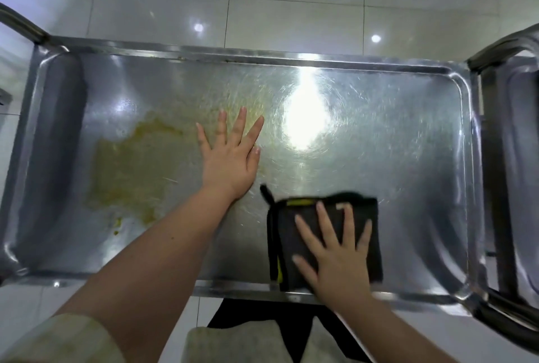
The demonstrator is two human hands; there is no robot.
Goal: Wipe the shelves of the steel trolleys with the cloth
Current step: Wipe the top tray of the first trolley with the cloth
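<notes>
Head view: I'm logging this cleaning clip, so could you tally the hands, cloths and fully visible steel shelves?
Hands: 2, left hand and right hand
Cloths: 1, the dark cloth under the right hand
Steel shelves: 1, the shelf
Total: 4

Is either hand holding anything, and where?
Nothing gripped: right hand presses flat on the middle of the dark grey cloth; left hand rests on the steel shelf.
</notes>
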